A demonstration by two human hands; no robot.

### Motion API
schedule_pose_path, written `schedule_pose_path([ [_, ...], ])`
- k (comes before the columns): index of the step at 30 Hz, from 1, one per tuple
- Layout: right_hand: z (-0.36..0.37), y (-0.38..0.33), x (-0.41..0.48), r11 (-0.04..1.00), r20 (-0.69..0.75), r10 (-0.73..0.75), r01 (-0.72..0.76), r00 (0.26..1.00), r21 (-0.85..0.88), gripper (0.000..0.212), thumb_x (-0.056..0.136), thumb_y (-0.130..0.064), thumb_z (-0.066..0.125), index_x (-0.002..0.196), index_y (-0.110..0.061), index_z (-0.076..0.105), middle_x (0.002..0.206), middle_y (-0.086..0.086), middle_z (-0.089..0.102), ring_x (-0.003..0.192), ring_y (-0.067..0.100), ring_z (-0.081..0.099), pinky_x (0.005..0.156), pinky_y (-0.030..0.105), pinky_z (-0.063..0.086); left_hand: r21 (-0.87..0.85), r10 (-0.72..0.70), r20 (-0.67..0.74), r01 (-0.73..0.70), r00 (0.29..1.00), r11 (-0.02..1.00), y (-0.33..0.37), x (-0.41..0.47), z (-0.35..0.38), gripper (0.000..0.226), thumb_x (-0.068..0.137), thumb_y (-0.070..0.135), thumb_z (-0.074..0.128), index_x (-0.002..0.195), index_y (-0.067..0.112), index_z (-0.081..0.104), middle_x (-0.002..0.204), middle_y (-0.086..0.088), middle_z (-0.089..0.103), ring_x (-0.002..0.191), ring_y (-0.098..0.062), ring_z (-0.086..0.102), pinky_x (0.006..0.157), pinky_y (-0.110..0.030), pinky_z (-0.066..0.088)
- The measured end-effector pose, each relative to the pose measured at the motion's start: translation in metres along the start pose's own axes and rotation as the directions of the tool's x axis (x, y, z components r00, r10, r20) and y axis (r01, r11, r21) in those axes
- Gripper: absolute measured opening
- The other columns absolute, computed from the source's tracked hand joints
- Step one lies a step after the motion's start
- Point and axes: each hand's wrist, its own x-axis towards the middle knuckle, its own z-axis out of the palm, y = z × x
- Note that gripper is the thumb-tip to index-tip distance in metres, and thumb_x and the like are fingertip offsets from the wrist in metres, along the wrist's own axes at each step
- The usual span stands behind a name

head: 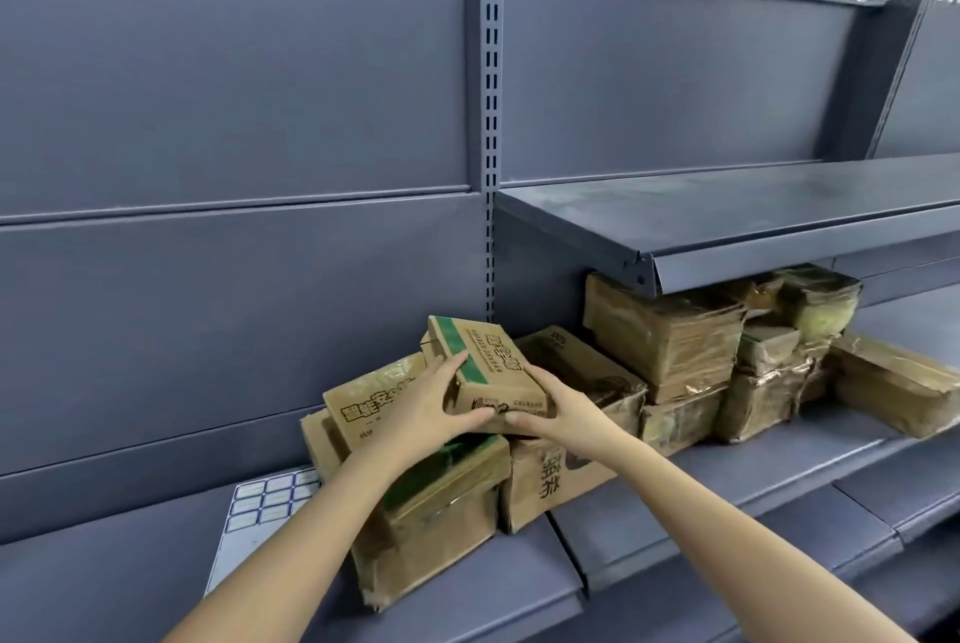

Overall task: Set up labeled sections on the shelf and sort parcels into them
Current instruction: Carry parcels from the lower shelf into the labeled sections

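While reaching forward, my left hand [422, 408] and right hand [558, 416] are gripping the small green-striped brown cardboard parcel [493, 368] atop the brown box pile [550, 484]; bare grey metal shelf [727, 486] is stretching right.

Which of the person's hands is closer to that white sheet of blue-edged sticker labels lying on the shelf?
Left. The left hand grips the small green-striped cardboard box up and right of the white label sheet; the right hand holds the box's farther side.
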Motion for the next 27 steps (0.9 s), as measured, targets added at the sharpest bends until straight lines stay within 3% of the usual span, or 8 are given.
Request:
schedule_pose_path([
  [6,0.003,0.001,0.002,0.997,-0.014,-0.063,0.064,0.998,0.052,0.074,0.086,-0.028,0.066,0.147,-0.020,0.025,0.135,-0.011,0.044,0.118,0.001,0.044,0.098,0.016,0.037,-0.072,-0.005,0.000,0.005,1.000,0.997,0.003,-0.003,0.003,0.078,0.085,0.036,0.067,0.148,0.030,0.021,0.153,0.005,0.029,0.138,-0.012,0.032,0.110,-0.032,0.032],
  [13,-0.002,-0.023,-0.012,0.966,-0.107,-0.222,0.233,0.969,0.109,0.073,0.083,-0.023,0.069,0.144,-0.022,0.030,0.131,-0.016,0.043,0.121,0.000,0.042,0.103,0.020,0.037,-0.153,-0.033,-0.154,0.009,0.988,0.988,0.024,-0.036,-0.018,0.076,0.084,0.029,0.068,0.145,0.034,0.023,0.151,0.009,0.033,0.136,-0.011,0.036,0.109,-0.032,0.034],
  [18,0.018,-0.057,-0.027,0.928,0.013,-0.359,0.355,0.933,0.114,0.074,0.082,-0.028,0.070,0.145,-0.024,0.030,0.135,-0.016,0.041,0.124,-0.001,0.037,0.107,0.021,0.033,-0.151,-0.148,-0.302,0.106,0.942,0.983,0.023,-0.098,-0.039,0.074,0.082,0.030,0.071,0.142,0.038,0.028,0.143,0.010,0.044,0.129,-0.010,0.044,0.107,-0.030,0.038],
  [23,0.062,-0.097,-0.053,0.867,0.130,-0.485,0.457,0.865,0.196,0.075,0.081,-0.025,0.072,0.145,-0.023,0.031,0.131,-0.019,0.038,0.123,-0.004,0.033,0.099,0.007,0.027,-0.173,-0.283,-0.426,0.230,0.859,0.958,0.018,-0.184,-0.059,0.071,0.083,0.026,0.071,0.140,0.038,0.030,0.132,0.017,0.048,0.114,0.002,0.043,0.087,-0.008,0.033],
  [25,0.084,-0.116,-0.067,0.845,0.176,-0.517,0.467,0.837,0.262,0.075,0.080,-0.022,0.073,0.144,-0.023,0.033,0.126,-0.022,0.041,0.115,-0.008,0.041,0.091,-0.002,0.031,-0.156,-0.314,-0.472,0.273,0.824,0.949,0.014,-0.219,-0.068,0.071,0.083,0.027,0.071,0.140,0.038,0.030,0.133,0.017,0.047,0.116,-0.001,0.046,0.088,-0.009,0.035],
  [27,0.106,-0.134,-0.079,0.822,0.226,-0.547,0.468,0.806,0.324,0.075,0.080,-0.021,0.074,0.143,-0.026,0.034,0.120,-0.022,0.049,0.102,-0.011,0.050,0.089,0.002,0.039,-0.150,-0.353,-0.517,0.324,0.780,0.934,0.009,-0.253,-0.078,0.071,0.083,0.028,0.071,0.140,0.038,0.030,0.136,0.015,0.048,0.122,-0.006,0.045,0.094,-0.015,0.035],
])
